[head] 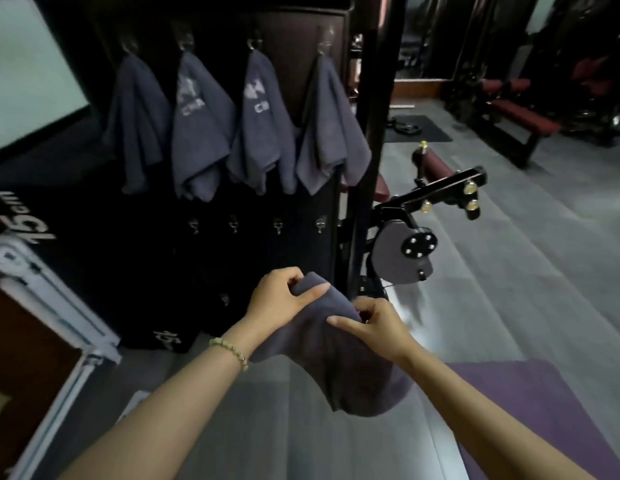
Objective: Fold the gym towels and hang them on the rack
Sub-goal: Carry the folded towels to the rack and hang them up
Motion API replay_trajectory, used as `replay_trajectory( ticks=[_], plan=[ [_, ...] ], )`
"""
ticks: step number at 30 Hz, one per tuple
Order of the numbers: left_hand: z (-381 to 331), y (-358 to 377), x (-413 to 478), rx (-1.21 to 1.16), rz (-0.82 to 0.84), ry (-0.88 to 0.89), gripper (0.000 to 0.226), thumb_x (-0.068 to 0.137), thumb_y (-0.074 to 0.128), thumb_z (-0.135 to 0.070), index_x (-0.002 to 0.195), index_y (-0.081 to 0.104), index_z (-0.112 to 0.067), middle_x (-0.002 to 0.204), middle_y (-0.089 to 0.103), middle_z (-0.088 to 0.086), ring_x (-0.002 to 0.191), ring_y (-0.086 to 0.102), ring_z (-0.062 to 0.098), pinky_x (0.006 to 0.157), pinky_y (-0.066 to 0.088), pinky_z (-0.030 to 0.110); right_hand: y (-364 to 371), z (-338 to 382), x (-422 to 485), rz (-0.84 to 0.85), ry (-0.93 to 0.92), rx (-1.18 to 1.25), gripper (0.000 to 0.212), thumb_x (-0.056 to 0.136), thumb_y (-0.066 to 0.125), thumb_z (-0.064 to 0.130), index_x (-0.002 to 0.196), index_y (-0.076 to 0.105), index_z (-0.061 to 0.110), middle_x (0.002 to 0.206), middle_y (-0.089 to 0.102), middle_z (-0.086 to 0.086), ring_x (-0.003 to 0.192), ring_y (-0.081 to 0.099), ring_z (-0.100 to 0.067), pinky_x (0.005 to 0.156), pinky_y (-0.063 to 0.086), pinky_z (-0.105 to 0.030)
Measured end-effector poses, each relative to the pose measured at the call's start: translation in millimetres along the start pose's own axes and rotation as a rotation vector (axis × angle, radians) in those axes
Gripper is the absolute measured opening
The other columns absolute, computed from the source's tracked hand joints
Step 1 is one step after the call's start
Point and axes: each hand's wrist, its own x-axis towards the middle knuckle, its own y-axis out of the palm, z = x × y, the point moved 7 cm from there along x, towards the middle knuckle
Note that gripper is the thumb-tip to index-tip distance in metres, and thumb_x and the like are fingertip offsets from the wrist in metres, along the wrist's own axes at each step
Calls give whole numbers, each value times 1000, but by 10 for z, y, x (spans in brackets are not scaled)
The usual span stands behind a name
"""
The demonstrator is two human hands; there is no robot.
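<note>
I hold a folded grey gym towel (339, 362) in both hands, low in front of the dark rack panel (301, 39). My left hand (284, 299) pinches the towel's top corner between thumb and fingers. My right hand (374, 323) grips the upper edge just to the right, and the rest of the cloth hangs down below my wrists. Several grey towels (201, 129) hang from the top row of hooks on the rack. A lower row of small metal hooks (277, 226) is bare.
A weight machine with a grey cam wheel (402, 254) and black arm juts out right of the rack. Black plyo boxes marked 15 cm (38, 220) stand at the left. A purple mat (530, 403) lies on the grey floor at the lower right. Red benches (519, 116) stand far right.
</note>
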Motion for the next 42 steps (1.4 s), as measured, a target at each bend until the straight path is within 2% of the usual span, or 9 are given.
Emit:
replay_trajectory(
  ticks=[6, 10, 17, 22, 26, 29, 34, 40, 42],
  plan=[
    [882, -746, -77, -140, 122, -233, 34, 82, 61, -59, 83, 68, -25, 77, 70, -7, 77, 67, 8, 69, 52, 23, 1073, 631, 455, 165, -51, 26, 28, 81, 75, 30, 60, 56, 36, 54, 58, 23, 53, 54, 3, 53, 37, -11],
    [1197, -1152, -73, -255, 97, -174, 16, 90, 60, -42, 98, 63, -29, 92, 68, -11, 93, 63, 4, 74, 46, 16, 1623, 789, 686, 226, -50, 97, 20, 79, 76, 34, 73, 63, 19, 66, 63, 7, 61, 58, 0, 58, 45, -16],
    [1790, -1889, 10, -391, -113, -237, 14, 93, 59, -29, 82, 56, -21, 77, 59, -8, 76, 57, 3, 62, 43, 11, 2463, 1098, 1052, 499, 70, 477, 30, 83, 69, 26, 97, 55, 5, 85, 59, -8, 82, 59, -19, 76, 49, -33],
    [2108, -2115, 139, -449, -8, -269, 15, 91, 62, -29, 104, 66, -24, 98, 72, -5, 94, 67, 4, 74, 50, 13, 2746, 1084, 1544, 569, 148, 353, 47, 89, 55, 42, 132, 38, 32, 113, 59, -5, 102, 63, -14, 92, 53, -32],
    [2364, -2265, 350, -486, 89, -274, 18, 89, 63, -28, 107, 64, -31, 105, 71, -7, 100, 65, 1, 83, 51, 16, 3062, 1132, 1957, 691, 110, 213, 37, 84, 53, 59, 115, 57, 41, 135, 41, 10, 125, 41, -4, 108, 35, -27],
    [2661, -2371, 574, -485, 174, -291, 17, 88, 65, -26, 106, 67, -24, 98, 73, -6, 95, 67, 3, 76, 50, 15, 3334, 1084, 2162, 771, 152, 261, 53, 81, 60, 61, 117, 64, 22, 124, 62, -1, 116, 59, -14, 102, 46, -31],
    [3224, -2477, 1090, -374, 324, -217, 17, 86, 69, -30, 94, 72, -16, 83, 72, -2, 78, 67, 7, 66, 50, 17, 3691, 841, 2553, 766, 234, 317, 40, 87, 65, 39, 118, 63, 13, 111, 70, -10, 106, 66, -24, 96, 51, -38],
    [3754, -2414, 1749, -368, 309, -82, 25, 89, 63, -32, 101, 50, -16, 80, 66, 5, 68, 65, 10, 57, 48, 21, 3850, 395, 3195, 432, 220, 377, 78, 68, 77, 54, 102, 54, -11, 87, 60, -14, 80, 60, -21, 71, 52, -27],
    [3848, -2324, 1911, -481, 301, -55, 20, 92, 59, -27, 104, 47, -17, 81, 67, 5, 70, 65, 12, 59, 49, 22, 3872, 254, 3364, 374, 231, 418, 62, 76, 74, 44, 96, 53, -11, 81, 54, -13, 74, 55, -17, 64, 50, -21]
  ],
)
